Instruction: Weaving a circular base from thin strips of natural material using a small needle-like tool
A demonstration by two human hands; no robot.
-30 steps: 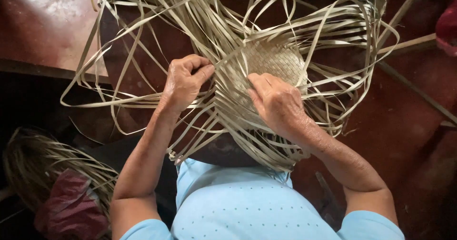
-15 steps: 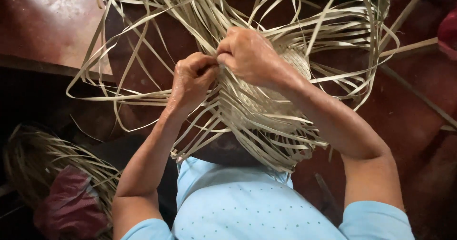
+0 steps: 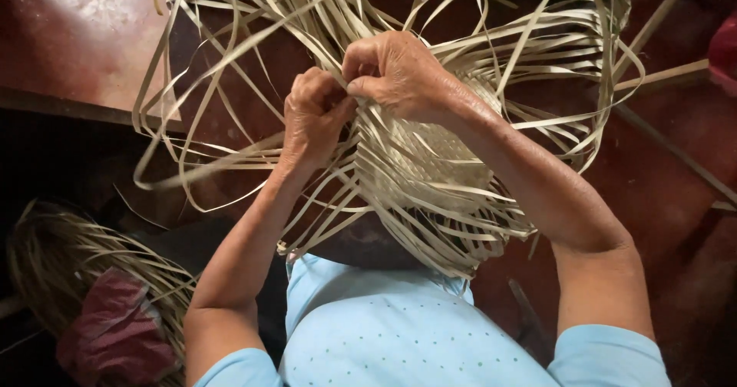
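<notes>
Hands (image 3: 318,114) (image 3: 395,72) together, fingers pinching pale strips (image 3: 430,18) above woven mat (image 3: 430,164).

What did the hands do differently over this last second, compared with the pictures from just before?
The right hand lifted off the woven patch and moved up and leftward to meet the left hand. Both now pinch the pale strips close together at the patch's upper left edge. The left hand shifted only slightly. The woven piece, the loose strips spread around it and the second bundle at lower left stayed put.
</notes>
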